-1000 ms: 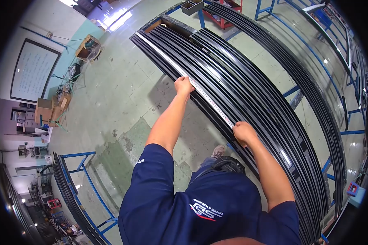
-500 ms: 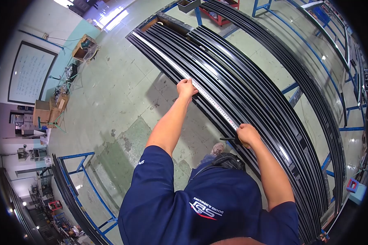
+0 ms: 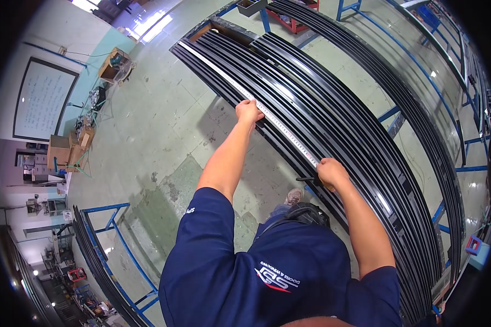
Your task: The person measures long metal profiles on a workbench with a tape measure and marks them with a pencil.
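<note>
A white tape measure blade [image 3: 282, 128] lies stretched along long black metal profiles [image 3: 311, 117], running from their far left end towards me. My left hand [image 3: 249, 111] is closed at the blade partway along, thumb and fingers pinching at its near edge over the outermost profile. At the near end of the blade, my right hand [image 3: 331, 173] is wrapped round the tape measure, its case hidden in the palm. A slim dark piece [image 3: 305, 179] juts out to the left beneath the right hand.
Behind the profiles, another bundle of black profiles [image 3: 365, 65] rests on blue racks. A blue metal stand [image 3: 106, 207] carries more profiles at lower left. A whiteboard [image 3: 43, 98] and cardboard boxes [image 3: 59, 151] are along the left wall. A grey tray [image 3: 252, 6] sits at the top.
The view has shifted slightly. Both hands keep their hold at nearly the same places along the tape measure, the right hand turned a little.
</note>
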Demonstrator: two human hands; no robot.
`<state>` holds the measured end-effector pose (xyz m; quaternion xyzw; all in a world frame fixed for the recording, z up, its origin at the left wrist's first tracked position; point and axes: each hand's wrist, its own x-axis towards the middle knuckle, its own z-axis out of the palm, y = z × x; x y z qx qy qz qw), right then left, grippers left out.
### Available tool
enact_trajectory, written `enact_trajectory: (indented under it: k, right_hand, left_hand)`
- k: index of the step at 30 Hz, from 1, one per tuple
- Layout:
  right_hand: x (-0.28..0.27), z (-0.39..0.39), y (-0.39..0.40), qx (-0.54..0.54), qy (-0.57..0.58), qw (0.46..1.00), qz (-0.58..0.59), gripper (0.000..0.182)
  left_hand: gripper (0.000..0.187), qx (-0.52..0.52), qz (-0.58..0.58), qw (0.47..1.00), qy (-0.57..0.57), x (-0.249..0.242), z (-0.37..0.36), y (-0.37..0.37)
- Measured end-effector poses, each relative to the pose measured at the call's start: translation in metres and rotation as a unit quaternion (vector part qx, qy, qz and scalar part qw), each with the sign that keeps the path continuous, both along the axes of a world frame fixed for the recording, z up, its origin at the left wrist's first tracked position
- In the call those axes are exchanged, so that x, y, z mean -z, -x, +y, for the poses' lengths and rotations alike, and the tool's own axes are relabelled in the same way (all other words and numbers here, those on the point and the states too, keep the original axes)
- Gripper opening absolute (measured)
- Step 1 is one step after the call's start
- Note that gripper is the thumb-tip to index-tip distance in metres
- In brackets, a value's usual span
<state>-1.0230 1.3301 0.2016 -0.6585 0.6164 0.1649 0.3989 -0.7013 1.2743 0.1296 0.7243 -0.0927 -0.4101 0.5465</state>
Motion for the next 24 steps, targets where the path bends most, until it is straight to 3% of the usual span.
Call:
enact_trajectory:
  k: [11, 13, 14, 16, 18, 20, 24]
  right_hand:
    - [0.005, 0.003, 0.000, -0.014, -0.010, 1.000, 0.008, 0.033]
    - [0.007, 0.004, 0.000, -0.015, -0.001, 1.000, 0.008, 0.034]
    - [0.008, 0.004, -0.001, -0.014, 0.003, 1.000, 0.008, 0.034]
    - [0.004, 0.005, -0.004, -0.013, 0.006, 1.000, 0.007, 0.034]
    - [-0.001, 0.005, -0.007, 0.033, -0.030, 0.999, 0.007, 0.035]
    - [0.003, 0.004, -0.007, 0.034, -0.026, 0.999, 0.011, 0.036]
    - [0.016, 0.000, -0.005, 0.018, -0.033, 0.999, 0.030, 0.039]
  left_hand:
    - [0.029, 0.039, -0.021, 0.997, -0.057, -0.006, 0.006, -0.003]
    - [0.036, 0.106, -0.167, 0.971, -0.132, -0.008, 0.009, -0.007]
    - [0.036, 0.106, -0.167, 0.971, -0.132, -0.007, 0.011, -0.004]
    - [0.043, 0.078, -0.496, 0.848, -0.169, -0.014, 0.019, 0.006]
    - [0.051, 0.130, -0.467, 0.857, -0.175, -0.020, 0.024, 0.004]
    - [0.059, 0.202, -0.575, 0.771, -0.185, -0.021, 0.028, 0.005]
    - [0.062, 0.320, -0.555, 0.720, -0.265, -0.026, 0.025, 0.002]
